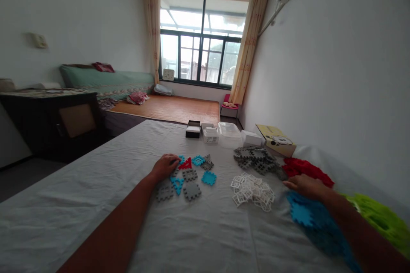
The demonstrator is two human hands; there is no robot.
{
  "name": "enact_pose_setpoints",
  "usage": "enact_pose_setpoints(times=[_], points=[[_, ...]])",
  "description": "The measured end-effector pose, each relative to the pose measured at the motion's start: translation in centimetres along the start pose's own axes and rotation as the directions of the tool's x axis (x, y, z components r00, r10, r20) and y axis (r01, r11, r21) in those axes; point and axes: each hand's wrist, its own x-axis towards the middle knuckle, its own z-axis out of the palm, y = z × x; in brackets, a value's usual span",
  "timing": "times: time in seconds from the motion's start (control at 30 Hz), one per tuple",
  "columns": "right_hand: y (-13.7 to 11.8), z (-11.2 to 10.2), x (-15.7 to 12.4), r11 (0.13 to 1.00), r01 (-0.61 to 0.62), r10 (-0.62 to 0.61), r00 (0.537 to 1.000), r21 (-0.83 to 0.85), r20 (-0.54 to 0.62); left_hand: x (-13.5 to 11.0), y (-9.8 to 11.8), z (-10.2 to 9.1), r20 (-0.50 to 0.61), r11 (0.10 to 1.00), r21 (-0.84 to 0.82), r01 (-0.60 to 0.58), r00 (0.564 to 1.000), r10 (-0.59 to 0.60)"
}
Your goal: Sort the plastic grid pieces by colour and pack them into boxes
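My left hand (165,165) rests on the cloth with its fingers bent and loosely apart. Its fingertips touch the edge of a small group of interlocking plastic tiles. In that group lie a red triangular frame (185,163), a blue triangular frame (177,185), a blue square tile (209,178) and several grey tiles (192,191). Over on the right, my right hand (306,185) reaches out with stretched fingers, slightly blurred. It is between a red tile pile (309,168) and a blue tile pile (303,213), close to a grey tile pile (256,158). I see nothing held in it.
White lattice pieces (253,191) lie heaped between the hands. Along the far edge stand a black box (192,129), clear plastic containers (229,133), a white box (251,137) and a yellow carton (277,140). Lime-green pieces (379,219) lie beyond my right forearm.
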Motion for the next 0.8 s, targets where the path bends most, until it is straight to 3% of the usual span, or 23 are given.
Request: enact_pose_setpoints(times=[0.1,0.23,0.33,0.43,0.53,0.6,0.7,0.8], points=[[-5.6,-1.3,0.8,0.980,0.194,-0.196,0.978,0.039,0.064,0.0,-0.1,0.2,-0.002,1.000,-0.014,-0.011,1.000,0.011],[-17.3,-0.6,0.9,0.848,0.484,-0.489,0.872,0.216,-0.034,-0.2,-0.4,0.4,-0.008,0.999,-0.040,-0.032,0.999,0.032],[-23.9,1.3,0.4,0.827,0.529,-0.531,0.846,0.192,-0.043,-0.3,-0.5,0.3,-0.009,0.999,-0.046,-0.023,1.000,0.022],[-26.4,2.5,-0.2,0.864,0.492,-0.492,0.870,0.110,-0.027,-0.2,-0.6,0.3,-0.011,0.998,-0.054,-0.009,1.000,0.008],[-25.6,2.0,-1.0,0.872,0.480,-0.480,0.877,0.091,-0.027,0.0,-0.7,0.2,0.001,0.998,-0.063,0.000,1.000,0.000],[-23.3,1.0,-1.9,0.880,0.470,-0.470,0.882,0.067,-0.022,0.1,-0.6,0.0,0.014,0.998,-0.065,0.009,1.000,-0.008],[-17.0,-0.9,-3.5,0.933,0.360,-0.359,0.932,0.001,-0.049,0.2,-0.5,-0.1,0.029,0.997,-0.073,0.008,1.000,-0.006],[-8.2,-2.3,-5.6,0.993,0.081,-0.093,0.985,-0.091,-0.144,0.2,-0.5,-0.1,0.022,0.998,-0.058,0.008,1.000,-0.007]])
